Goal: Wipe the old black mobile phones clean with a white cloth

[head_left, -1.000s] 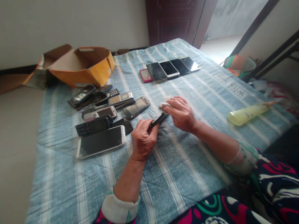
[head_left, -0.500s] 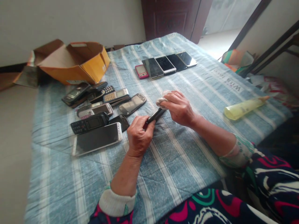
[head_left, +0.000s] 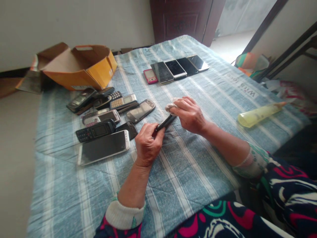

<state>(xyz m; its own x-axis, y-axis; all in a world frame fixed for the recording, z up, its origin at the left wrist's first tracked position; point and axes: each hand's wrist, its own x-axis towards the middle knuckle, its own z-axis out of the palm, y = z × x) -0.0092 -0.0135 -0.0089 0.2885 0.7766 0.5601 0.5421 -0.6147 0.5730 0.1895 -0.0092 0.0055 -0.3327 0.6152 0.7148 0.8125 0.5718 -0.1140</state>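
My left hand (head_left: 149,142) grips the near end of a dark mobile phone (head_left: 165,122), held tilted on its edge over the table. A whitish cloth (head_left: 170,107) is bunched in the closed fingers of my right hand (head_left: 189,114), pressed against the phone's far end. Left of my hands lies a white smartphone (head_left: 104,148) with a dark screen. Beyond it are a black keypad phone (head_left: 95,130), a grey touchscreen phone (head_left: 141,110) and several other old phones in a loose pile. The phone's screen side is mostly hidden from view.
Farther back, several smartphones (head_left: 175,68) lie in a row beside a small pink phone (head_left: 150,76). An open yellow cardboard box (head_left: 99,72) stands at the back left. A yellow translucent bottle (head_left: 259,114) lies at the right. Striped blue cloth (head_left: 198,172) covers the table.
Both hands keep almost the same place, still holding the phone and the cloth. The view has shifted very slightly; nothing was taken up or let go.
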